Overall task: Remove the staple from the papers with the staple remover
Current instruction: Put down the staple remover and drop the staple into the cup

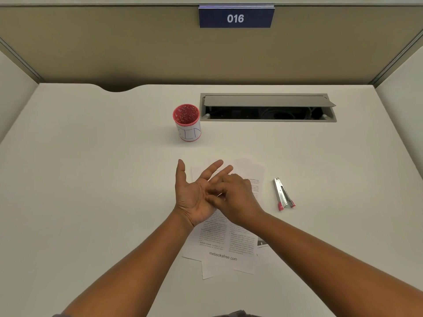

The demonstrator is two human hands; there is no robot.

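Several loose printed papers (225, 250) lie fanned on the white desk in front of me. My left hand (194, 197) hovers over them palm up, fingers spread. My right hand (235, 197) reaches across from the right, and its fingertips are pinched together in the left palm. A thin pale sliver (219, 194) shows between those fingertips and looks like the staple. The metal staple remover (283, 194), with red handle tips, lies flat on the desk to the right of the papers. Neither hand touches it.
A red mesh cup (187, 122) with a white label stands behind the papers. To its right an open cable hatch (267, 107) is set into the desk. Partition walls enclose the desk on three sides, with a sign reading 016 (235, 17) on the back wall.
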